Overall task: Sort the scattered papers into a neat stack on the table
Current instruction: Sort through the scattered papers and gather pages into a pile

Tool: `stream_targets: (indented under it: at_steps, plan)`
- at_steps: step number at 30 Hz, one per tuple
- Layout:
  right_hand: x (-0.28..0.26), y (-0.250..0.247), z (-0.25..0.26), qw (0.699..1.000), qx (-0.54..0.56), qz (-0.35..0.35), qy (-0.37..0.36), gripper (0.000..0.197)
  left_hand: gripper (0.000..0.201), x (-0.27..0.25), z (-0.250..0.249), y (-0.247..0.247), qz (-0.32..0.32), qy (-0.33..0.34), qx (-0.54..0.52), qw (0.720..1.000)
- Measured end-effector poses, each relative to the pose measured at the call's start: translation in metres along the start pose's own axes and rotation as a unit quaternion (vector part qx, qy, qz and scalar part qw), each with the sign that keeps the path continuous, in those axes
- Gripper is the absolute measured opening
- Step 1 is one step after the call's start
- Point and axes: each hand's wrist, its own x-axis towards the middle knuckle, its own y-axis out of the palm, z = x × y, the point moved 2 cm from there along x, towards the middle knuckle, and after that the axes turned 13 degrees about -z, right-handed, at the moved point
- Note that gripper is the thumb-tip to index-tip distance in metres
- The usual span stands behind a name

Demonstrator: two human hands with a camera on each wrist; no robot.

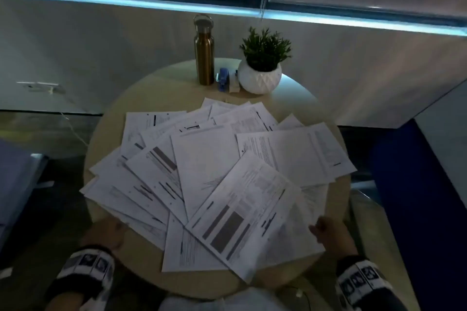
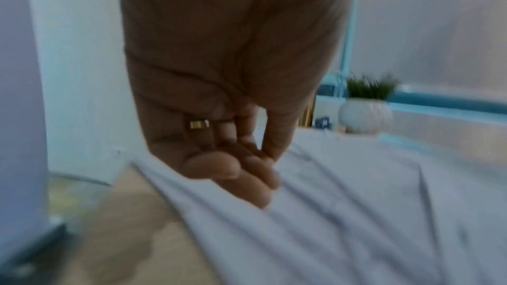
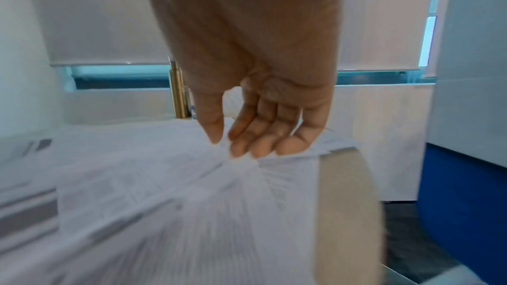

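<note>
From my seat, the papers (image 1: 214, 174) lie fanned and overlapping across the desk (image 1: 156, 93), between my left hand (image 1: 106, 233) and my right hand (image 1: 331, 233). My right fingers (image 3: 260, 138) touch the edge of the sheet nearest them; my left fingers (image 2: 247, 172) hover just beside the papers' near-left edge. Well beyond both sets of fingers, at the desk's far rim, a bottle (image 1: 204, 55), a stapler (image 1: 223, 79) and a potted plant (image 1: 260, 68) stand in a row, left to right.

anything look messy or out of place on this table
The papers are fanned out askew, overlapping at different angles, some overhanging the table edge. The bottle, plant and stapler stand tidy at the back.
</note>
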Motion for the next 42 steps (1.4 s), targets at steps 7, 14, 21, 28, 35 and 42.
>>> stream_targets:
  at_steps: [7,14,21,28,35,42]
  plan:
    - [0.086,0.026,0.087,0.993,-0.025,-0.075,-0.083,0.095,0.034,-0.011,-0.137,0.040,0.003,0.090,-0.191,0.978]
    - [0.123,0.045,0.090,0.994,-0.086,0.048,-0.053,0.061,0.041,-0.012,-0.166,0.068,-0.030,0.057,-0.274,0.960]
    - [0.139,0.008,0.144,0.975,0.099,-0.032,-0.196,0.019,0.026,-0.002,-0.158,0.035,-0.069,0.194,-0.289,0.935]
    - [0.160,0.032,0.237,0.964,0.095,-0.048,-0.244,0.048,0.020,-0.015,-0.166,0.017,0.053,0.201,-0.315,0.926]
    - [0.172,0.047,0.256,0.957,0.082,0.072,-0.270,0.027,0.045,-0.022,-0.177,0.036,0.143,0.114,-0.344,0.921]
    - [0.214,0.031,0.219,0.952,-0.166,-0.041,-0.256,0.054,0.054,-0.010,-0.148,0.040,0.102,0.134,-0.308,0.936]
